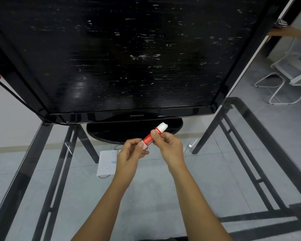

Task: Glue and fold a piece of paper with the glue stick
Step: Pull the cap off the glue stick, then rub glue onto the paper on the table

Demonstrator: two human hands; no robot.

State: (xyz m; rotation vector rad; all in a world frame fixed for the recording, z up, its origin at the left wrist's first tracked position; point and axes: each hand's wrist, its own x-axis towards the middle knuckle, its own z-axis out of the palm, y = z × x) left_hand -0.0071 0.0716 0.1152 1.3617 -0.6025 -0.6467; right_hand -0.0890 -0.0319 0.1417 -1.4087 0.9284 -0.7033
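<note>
– Both hands busy? Give me each grip.

– Yes. Left hand (pixel 131 153): grip narrow, thumb and fingertips pinching the bottom end of the glue stick (pixel 148 139). Right hand (pixel 169 145): grip closed round the middle of the same stick, thumb on the red label, just under the white end.

– Stick orientation?

– Tilted. White end points up and away, toward the monitor stand (pixel 111 132). Held in the air above the tabletop (pixel 155 197), touching nothing but the two hands. Can't tell if the white end is a cap or bare glue.

– Paper?

– One white sheet (pixel 106 162), flat on the glass tabletop, just left of the left hand; that hand covers its right edge. Some faint blue print near that edge. Sheet looks unfolded. Near the stand, not touching it.

– Anything else in frame?

– Big black monitor (pixel 129 58) at the far side of the tabletop, screen off and scuffed. Dark table frame and grey floor tiles show through the glass. White chair frame (pixel 285 80) on the floor far right, well apart.
</note>
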